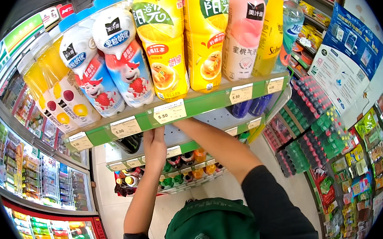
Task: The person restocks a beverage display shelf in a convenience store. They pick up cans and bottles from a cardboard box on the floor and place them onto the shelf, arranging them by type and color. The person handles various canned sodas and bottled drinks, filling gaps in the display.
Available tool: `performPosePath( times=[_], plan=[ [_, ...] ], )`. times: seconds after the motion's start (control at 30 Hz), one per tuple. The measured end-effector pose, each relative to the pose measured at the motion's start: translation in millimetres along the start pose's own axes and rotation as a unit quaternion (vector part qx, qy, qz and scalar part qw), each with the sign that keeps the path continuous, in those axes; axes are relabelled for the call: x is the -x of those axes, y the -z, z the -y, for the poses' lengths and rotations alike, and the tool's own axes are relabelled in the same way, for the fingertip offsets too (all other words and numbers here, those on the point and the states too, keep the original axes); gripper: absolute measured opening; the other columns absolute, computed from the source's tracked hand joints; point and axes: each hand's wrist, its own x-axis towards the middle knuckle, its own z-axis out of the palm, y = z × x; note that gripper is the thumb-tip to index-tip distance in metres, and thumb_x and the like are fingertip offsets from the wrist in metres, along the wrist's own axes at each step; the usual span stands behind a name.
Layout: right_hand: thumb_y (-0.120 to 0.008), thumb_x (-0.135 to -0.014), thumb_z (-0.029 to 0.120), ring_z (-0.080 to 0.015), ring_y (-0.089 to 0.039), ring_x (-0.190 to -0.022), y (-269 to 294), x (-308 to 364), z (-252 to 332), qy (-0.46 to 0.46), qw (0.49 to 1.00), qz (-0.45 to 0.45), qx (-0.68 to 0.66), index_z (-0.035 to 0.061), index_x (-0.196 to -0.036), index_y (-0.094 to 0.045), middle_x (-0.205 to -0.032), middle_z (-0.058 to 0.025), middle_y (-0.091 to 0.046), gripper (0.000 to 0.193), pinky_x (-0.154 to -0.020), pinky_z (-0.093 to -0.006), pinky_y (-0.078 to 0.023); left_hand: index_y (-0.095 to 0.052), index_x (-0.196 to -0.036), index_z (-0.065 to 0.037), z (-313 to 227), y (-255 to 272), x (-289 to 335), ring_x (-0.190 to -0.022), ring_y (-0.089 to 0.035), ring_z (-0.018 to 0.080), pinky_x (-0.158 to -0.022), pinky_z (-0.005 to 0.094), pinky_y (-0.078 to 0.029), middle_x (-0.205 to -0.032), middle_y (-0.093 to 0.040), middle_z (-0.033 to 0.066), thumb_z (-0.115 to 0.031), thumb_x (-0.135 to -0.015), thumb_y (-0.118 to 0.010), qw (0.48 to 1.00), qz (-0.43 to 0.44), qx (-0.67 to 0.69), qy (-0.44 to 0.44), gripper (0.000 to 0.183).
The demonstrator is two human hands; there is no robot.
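Note:
Both my arms reach forward under the top shelf (208,99), into the shelf below. My left hand (154,142) is upright just beneath the green price strip, its fingertips hidden behind that strip. A dark bottle or can (130,143) lies to its left on the lower shelf (175,136). Of my right hand (182,123) only the wrist end shows; the rest is hidden under the top shelf, so what it touches cannot be seen. Blue cans or bottles (240,109) stand at the right end of that lower shelf.
Above my hands stand yellow tea bottles (162,46), white-and-blue milk drink bottles (122,53) and a pink bottle (243,36). Glass-door coolers (39,161) line the left. Stacked bottle packs (305,129) and hanging snack bags (355,170) are on the right.

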Motion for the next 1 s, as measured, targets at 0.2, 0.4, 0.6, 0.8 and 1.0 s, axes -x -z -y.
performPosePath(
  times=[0.2, 0.4, 0.6, 0.8, 1.0],
  plan=[
    [-0.077, -0.088, 0.020, -0.0421, -0.069, -0.087, 135, 52, 0, -0.058, 0.994, 0.031, 0.092, 0.0015, -0.101, -0.070, -0.094, -0.0207, -0.071, 0.023, -0.077, -0.0511, -0.057, -0.062, -0.134, 0.006, 9, -42, -22, -0.123, -0.060, 0.0208, -0.106, 0.0341, -0.043, -0.133, -0.069, 0.0154, -0.025, -0.107, -0.060, 0.992, 0.101, -0.066, 0.042, 0.041],
    [-0.073, -0.091, 0.014, -0.0457, -0.071, -0.081, 156, 82, -24, -0.140, 0.979, -0.067, 0.134, -0.0101, -0.116, -0.054, -0.095, -0.0282, -0.071, 0.040, -0.071, -0.0527, -0.059, -0.066, -0.128, 0.005, 37, -116, -47, -0.112, -0.062, 0.0205, -0.100, 0.0334, -0.047, -0.125, -0.070, 0.0131, -0.011, -0.104, -0.060, 0.971, 0.190, -0.128, 0.063, 0.030],
    [-0.062, -0.092, 0.005, -0.0470, -0.073, -0.077, 148, 88, -30, -0.129, 0.967, -0.063, 0.212, -0.0112, -0.113, -0.053, -0.103, -0.0348, -0.069, 0.028, -0.064, -0.0504, -0.061, -0.066, -0.129, 0.005, 55, -140, -55, -0.113, -0.064, 0.0208, -0.099, 0.0334, -0.049, -0.126, -0.072, 0.0139, -0.012, -0.108, -0.057, 0.965, 0.207, -0.162, 0.006, 0.029],
    [-0.064, -0.088, 0.001, -0.0473, -0.073, -0.079, 155, 90, -32, -0.150, 0.972, -0.044, 0.174, -0.0104, -0.116, -0.053, -0.105, -0.0336, -0.070, 0.032, -0.067, -0.0516, -0.061, -0.067, -0.129, 0.005, 70, -142, -58, -0.106, -0.067, 0.0192, -0.095, 0.0326, -0.052, -0.121, -0.074, 0.0132, -0.013, -0.107, -0.062, 0.963, 0.229, -0.136, -0.044, 0.029],
    [-0.065, -0.086, -0.001, -0.0454, -0.073, -0.079, 161, 97, -11, -0.176, 0.973, -0.076, 0.127, -0.0147, -0.142, -0.043, -0.098, -0.0307, -0.072, 0.061, -0.067, -0.0518, -0.060, -0.072, -0.117, 0.001, 52, -156, -44, -0.099, -0.075, 0.0306, -0.086, 0.0401, -0.057, -0.109, -0.077, 0.0193, -0.014, -0.094, -0.076, 0.967, 0.141, -0.159, -0.139, 0.028]
  ],
)
